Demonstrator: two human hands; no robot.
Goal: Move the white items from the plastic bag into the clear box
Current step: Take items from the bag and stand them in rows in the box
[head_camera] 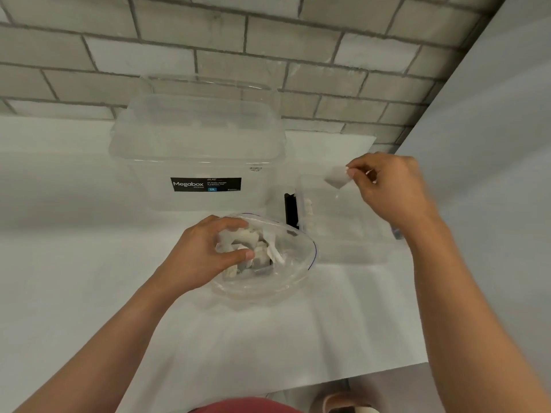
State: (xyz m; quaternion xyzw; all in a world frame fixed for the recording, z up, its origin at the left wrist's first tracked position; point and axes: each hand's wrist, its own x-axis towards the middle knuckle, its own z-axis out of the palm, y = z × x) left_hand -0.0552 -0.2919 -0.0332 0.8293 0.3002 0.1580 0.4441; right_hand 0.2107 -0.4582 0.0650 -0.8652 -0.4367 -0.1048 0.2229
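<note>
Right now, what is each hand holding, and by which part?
The right hand pinches a white item by its upper corner, over the clear box. The left hand grips the plastic bag at the left side of its mouth.

— Where is the bag (298, 263)?
— On the table (74, 263), near centre, with items (253, 242) inside it; the left hand (205, 251) grips its left edge; the large box (196, 162) stands just behind it, close to the far wall (268, 40).
— And the small box (343, 245)?
— Right of the bag, just beside it; the right hand (387, 189) pinches one item (335, 178) above its far end; a narrow upright object (289, 210) stands between the two boxes.
</note>
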